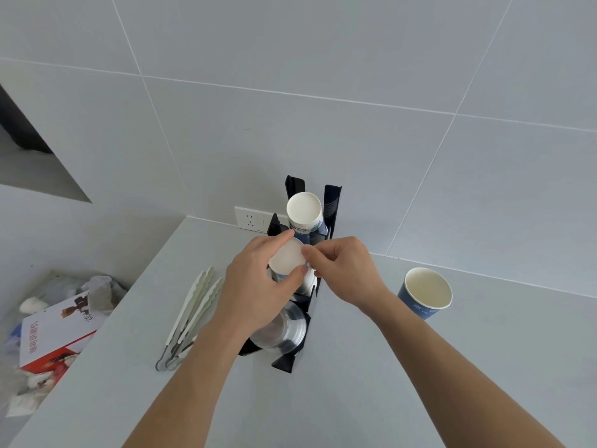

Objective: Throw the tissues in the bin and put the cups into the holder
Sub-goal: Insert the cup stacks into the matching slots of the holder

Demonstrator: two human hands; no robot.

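Note:
A black cup holder [332, 202] stands on the grey counter against the tiled wall. In its far slot a blue-and-white paper cup [304, 211] sits upside down, white base up. Over the middle slot my left hand [258, 286] grips another upside-down paper cup [287, 257] around its side. My right hand [344, 270] pinches the same cup at its base rim with thumb and fingers. Clear plastic cups [281, 331] fill the near slot. A third blue paper cup [425, 294] stands upright on the counter to the right, apart from both hands.
White tongs [190, 315] lie on the counter left of the holder. Below the counter's left edge an open bin [48, 321] holds crumpled tissues and a red-and-white box. A wall socket [250, 218] sits behind the holder.

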